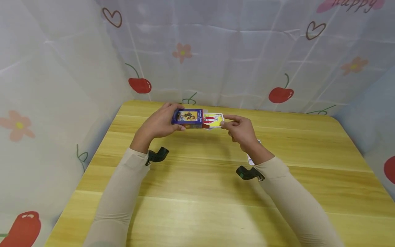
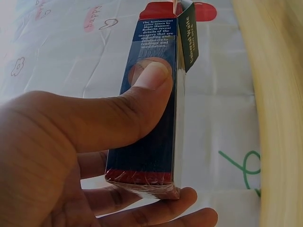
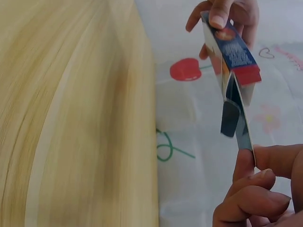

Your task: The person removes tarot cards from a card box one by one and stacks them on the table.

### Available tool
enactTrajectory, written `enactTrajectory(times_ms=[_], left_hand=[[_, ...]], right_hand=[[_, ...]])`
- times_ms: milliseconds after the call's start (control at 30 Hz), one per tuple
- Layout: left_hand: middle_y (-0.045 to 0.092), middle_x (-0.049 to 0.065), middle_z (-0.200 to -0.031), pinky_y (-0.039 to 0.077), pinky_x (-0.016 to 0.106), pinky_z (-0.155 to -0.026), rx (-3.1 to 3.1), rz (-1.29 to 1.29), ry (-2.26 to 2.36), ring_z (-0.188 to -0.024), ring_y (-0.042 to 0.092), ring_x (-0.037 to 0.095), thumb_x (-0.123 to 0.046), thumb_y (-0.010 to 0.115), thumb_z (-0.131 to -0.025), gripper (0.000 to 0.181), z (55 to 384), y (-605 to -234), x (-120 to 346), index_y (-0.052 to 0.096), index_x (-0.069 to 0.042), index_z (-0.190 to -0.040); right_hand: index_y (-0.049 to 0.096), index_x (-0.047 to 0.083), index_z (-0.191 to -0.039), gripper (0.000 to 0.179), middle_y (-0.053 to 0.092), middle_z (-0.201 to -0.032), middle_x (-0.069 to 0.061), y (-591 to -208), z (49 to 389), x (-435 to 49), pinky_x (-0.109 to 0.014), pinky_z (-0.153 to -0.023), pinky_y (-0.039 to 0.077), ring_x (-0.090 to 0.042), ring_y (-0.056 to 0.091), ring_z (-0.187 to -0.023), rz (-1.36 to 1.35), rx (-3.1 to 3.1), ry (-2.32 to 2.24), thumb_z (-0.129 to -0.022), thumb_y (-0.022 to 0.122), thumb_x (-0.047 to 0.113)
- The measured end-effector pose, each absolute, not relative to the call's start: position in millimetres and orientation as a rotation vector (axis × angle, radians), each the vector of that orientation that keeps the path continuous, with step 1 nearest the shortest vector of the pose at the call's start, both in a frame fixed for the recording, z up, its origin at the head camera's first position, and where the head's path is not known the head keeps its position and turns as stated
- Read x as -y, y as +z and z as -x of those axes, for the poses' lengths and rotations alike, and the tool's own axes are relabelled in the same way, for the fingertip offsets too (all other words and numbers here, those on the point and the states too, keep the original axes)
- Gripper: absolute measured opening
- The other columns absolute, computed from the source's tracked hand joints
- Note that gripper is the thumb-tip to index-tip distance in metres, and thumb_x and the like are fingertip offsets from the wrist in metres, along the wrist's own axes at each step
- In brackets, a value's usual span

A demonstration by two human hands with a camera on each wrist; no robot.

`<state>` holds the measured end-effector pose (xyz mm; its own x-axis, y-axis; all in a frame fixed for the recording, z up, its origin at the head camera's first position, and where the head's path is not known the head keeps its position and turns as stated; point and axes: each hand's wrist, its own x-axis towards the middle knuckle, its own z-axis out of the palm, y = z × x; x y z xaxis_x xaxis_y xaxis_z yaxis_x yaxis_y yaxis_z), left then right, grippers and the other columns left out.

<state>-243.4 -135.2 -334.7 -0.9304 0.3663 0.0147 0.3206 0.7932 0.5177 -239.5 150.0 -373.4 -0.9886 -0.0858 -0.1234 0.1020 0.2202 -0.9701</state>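
Observation:
A dark blue tarot card box [image 1: 188,116] with a picture on its front is held above the far part of the table. My left hand [image 1: 162,121] grips its closed end, the thumb [image 2: 147,85] pressed on the narrow printed side. At the box's open right end, flaps stick out, one of them red [image 3: 247,75]. A yellow and red picture card [image 1: 213,120] stands partly out of that end. My right hand [image 1: 242,132] pinches the card's outer edge between thumb and fingers. How much of the card is inside the box is hidden.
Another card [image 1: 250,160] lies on the wooden table [image 1: 191,206], partly hidden beneath the right wrist. A patterned curtain [image 1: 228,68] hangs behind the table and along its sides. Black wrist mounts [image 1: 158,155] stick out from both sleeves.

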Motion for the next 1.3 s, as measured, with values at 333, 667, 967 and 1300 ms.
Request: enactTrajectory(times_ms=[333,667,967,1300], left_hand=[[0.044,0.014,-0.140,0.043,0.048,-0.104,-2.885,-0.578,0.809,-0.120,0.047,0.027,-0.030,0.077,-0.086,0.073,241.7,-334.3,132.1,0.041,-0.011,-0.146],[0.042,0.015,-0.143,0.042,0.048,-0.105,-2.886,-0.590,0.814,-0.121,0.047,0.028,-0.030,0.077,-0.086,0.072,241.7,-335.1,131.6,0.042,-0.012,-0.146],[0.043,0.015,-0.142,0.042,0.049,-0.105,-2.878,-0.592,0.809,-0.122,0.047,0.028,-0.030,0.077,-0.087,0.071,242.7,-336.4,131.9,0.042,-0.012,-0.146],[0.043,0.014,-0.143,0.042,0.048,-0.105,-2.887,-0.587,0.807,-0.122,0.047,0.028,-0.031,0.077,-0.086,0.072,242.8,-336.4,131.7,0.042,-0.013,-0.146]], right_hand=[[0.060,0.009,-0.135,0.041,0.064,-0.082,0.009,-378.0,238.4,-172.7,-0.022,-0.046,0.024,-0.006,0.026,-0.049,-0.053,-2.358,-1.938,-0.097,0.064,0.023],[0.059,0.012,-0.137,0.040,0.051,-0.094,-0.001,-381.3,238.0,-180.6,-0.020,-0.046,0.027,-0.005,0.029,-0.051,-0.151,-2.410,-2.000,-0.100,0.057,0.028],[0.059,0.011,-0.137,0.038,0.046,-0.092,0.000,-382.3,240.2,-202.4,-0.020,-0.046,0.031,-0.007,0.035,-0.055,-0.214,-2.485,-1.937,-0.103,0.050,0.027],[0.061,0.009,-0.131,0.034,0.048,-0.104,-0.008,-392.1,248.2,-237.2,-0.023,-0.050,0.040,-0.008,0.043,-0.062,-0.161,-2.655,-1.518,-0.107,0.041,0.022]])
